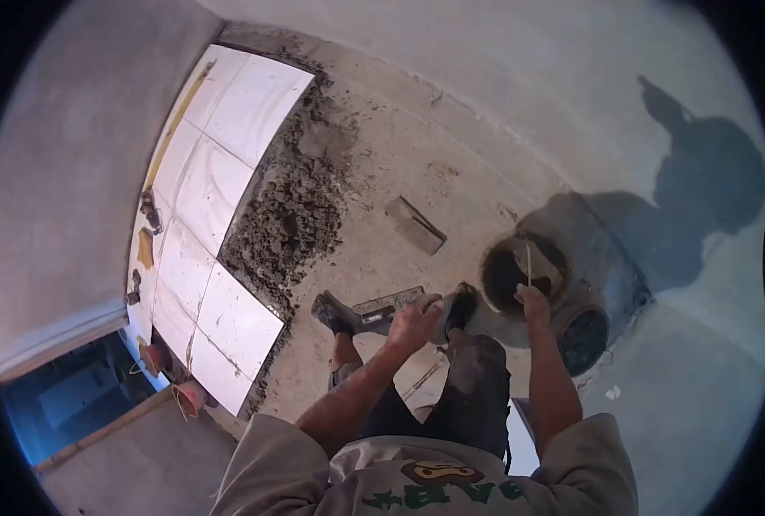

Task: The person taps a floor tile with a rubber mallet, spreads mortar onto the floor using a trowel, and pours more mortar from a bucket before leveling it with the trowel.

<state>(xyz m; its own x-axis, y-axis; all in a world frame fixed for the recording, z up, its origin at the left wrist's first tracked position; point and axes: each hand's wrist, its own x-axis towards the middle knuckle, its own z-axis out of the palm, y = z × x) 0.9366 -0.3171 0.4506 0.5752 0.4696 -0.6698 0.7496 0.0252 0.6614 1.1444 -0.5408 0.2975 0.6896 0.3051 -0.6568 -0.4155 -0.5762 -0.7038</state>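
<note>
My right hand (533,303) is closed around the end of a thin, pale trowel-like tool (529,261), seen almost edge-on. The tool reaches over a round bucket (489,279) with dark contents and a lighter patch inside. My left hand (414,322) is in front of my knees, fingers partly bent and apart, with nothing visible in it. Below that hand, between my feet, a long grey metal-looking tool (388,304) lies on the floor. Farther forward is a flat rectangular piece (415,225) with a dark bar along one side.
Large white tiles (210,185) lie along the left wall, bordered by loose dark mortar (283,215). A yellow straight bar (176,125) rests on them. A second dark bucket (584,340) stands at right. Reddish containers (190,398) are near the doorway at lower left.
</note>
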